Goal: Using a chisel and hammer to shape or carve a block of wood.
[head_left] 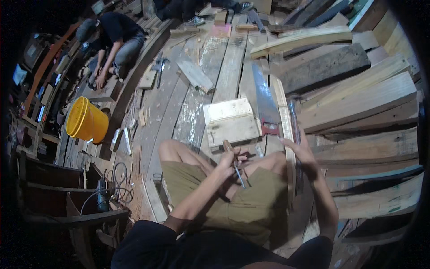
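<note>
My left hand (228, 160) is closed around a chisel (241, 176) with a wooden handle and a narrow metal blade, held over my lap. In front of my crossed legs lies a pale wooden block (233, 130) with a raised step. My right hand (301, 150) is at a long, thin wooden strip (285, 117) beside my right knee, its thumb against the edge. A shiny, dark long piece (293, 114) runs alongside the strip; its kind is unclear. Between block and strip rests a handsaw (265, 96) with a red handle.
Timber planks (358, 107) are stacked along the right. A hammer (159, 71) and a loose board (195, 74) lie on the plank floor ahead. At left stand a yellow bucket (89, 121) and a corded power tool (103, 195). Another person (114, 40) crouches at the far left, working on wood.
</note>
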The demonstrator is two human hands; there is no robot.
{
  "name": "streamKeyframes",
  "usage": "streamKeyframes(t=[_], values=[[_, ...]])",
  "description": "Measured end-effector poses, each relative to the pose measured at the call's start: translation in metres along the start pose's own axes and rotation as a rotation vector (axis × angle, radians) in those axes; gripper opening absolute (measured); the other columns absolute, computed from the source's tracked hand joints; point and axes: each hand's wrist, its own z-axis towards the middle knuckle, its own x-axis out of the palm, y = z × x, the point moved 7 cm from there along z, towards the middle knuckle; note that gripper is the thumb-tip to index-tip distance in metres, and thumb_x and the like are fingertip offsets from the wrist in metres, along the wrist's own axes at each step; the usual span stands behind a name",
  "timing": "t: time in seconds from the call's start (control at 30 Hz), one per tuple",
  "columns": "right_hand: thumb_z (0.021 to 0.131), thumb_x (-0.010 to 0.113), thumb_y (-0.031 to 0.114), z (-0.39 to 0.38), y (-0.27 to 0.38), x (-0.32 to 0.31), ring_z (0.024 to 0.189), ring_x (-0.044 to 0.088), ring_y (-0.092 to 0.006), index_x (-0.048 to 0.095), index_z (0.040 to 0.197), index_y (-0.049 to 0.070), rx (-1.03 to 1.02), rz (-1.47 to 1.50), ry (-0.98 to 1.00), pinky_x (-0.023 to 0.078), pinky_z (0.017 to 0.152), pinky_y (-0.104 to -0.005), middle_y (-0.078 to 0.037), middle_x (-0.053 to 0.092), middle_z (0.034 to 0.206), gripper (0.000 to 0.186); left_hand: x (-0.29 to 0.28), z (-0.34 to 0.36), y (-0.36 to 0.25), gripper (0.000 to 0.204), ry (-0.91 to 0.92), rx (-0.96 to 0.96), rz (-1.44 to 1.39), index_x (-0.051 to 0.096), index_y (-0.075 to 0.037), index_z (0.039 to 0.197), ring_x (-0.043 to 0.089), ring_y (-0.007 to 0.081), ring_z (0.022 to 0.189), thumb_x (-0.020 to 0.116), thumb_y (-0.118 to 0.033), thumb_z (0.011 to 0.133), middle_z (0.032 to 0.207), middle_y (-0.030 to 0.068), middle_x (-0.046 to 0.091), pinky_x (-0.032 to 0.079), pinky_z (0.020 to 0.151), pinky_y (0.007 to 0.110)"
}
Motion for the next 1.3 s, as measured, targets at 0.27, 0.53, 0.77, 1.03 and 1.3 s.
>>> streamKeyframes(t=[0.27, 0.53, 0.77, 1.03, 1.3], values=[[0.075, 0.073, 0.026, 0.077, -0.014, 0.091, 0.120, 0.044, -0.0247, 0.032, 0.135, -0.006, 0.004, -0.148, 0.256, 0.033, 0.103, -0.0340, -0.018, 0.046, 0.129, 0.079, -0.064, -0.086, -0.074, 0.031, 0.043, 0.241, -0.073, 0.043, -0.003, 0.122, 0.058, 0.0104, 0.065, 0.050, -0.017, 0.095, 0.103, 0.0108, 0.062, 0.038, 0.043, 0.019], [0.073, 0.074, 0.030, 0.128, -0.050, 0.133, 0.089, 0.058, -0.0220, 0.034, 0.130, -0.004, -0.036, -0.398, 0.344, 0.049, 0.080, -0.0331, -0.015, 0.055, 0.108, 0.078, -0.125, -0.117, -0.108, 0.030, -0.116, 0.355, -0.167, 0.044, 0.000, 0.117, 0.060, 0.0140, 0.058, 0.054, -0.014, 0.093, 0.094, 0.0158, 0.064, 0.040, 0.038, 0.019], [0.052, 0.081, 0.041, 0.152, -0.067, 0.132, 0.113, 0.043, -0.0474, 0.028, 0.126, -0.008, -0.070, -1.031, 0.297, 0.035, 0.095, -0.0551, -0.035, 0.042, 0.120, 0.103, -0.142, -0.111, -0.113, 0.028, -0.146, 0.333, -0.224, 0.047, -0.002, 0.114, 0.059, 0.0116, 0.056, 0.057, -0.015, 0.091, 0.093, 0.0134, 0.064, 0.040, 0.038, 0.019], [0.054, 0.082, 0.041, 0.158, -0.097, 0.136, 0.119, 0.034, -0.0506, 0.018, 0.137, -0.005, -0.158, -1.198, 0.249, 0.029, 0.096, -0.0638, -0.031, 0.035, 0.129, 0.114, -0.148, -0.122, -0.113, 0.031, -0.230, 0.341, -0.143, 0.046, -0.001, 0.117, 0.057, 0.0109, 0.054, 0.057, -0.014, 0.091, 0.088, 0.0112, 0.064, 0.038, 0.037, 0.019], [0.066, 0.076, 0.047, 0.091, -0.055, 0.151, 0.119, 0.036, -0.0440, 0.027, 0.141, 0.001, -0.348, -1.512, 0.201, 0.021, 0.104, -0.0559, -0.027, 0.036, 0.134, 0.101, -0.152, -0.133, -0.098, 0.020, -0.187, 0.379, -0.184, 0.051, -0.002, 0.108, 0.059, 0.0136, 0.053, 0.056, -0.009, 0.090, 0.088, 0.0140, 0.066, 0.041, 0.037, 0.020]])
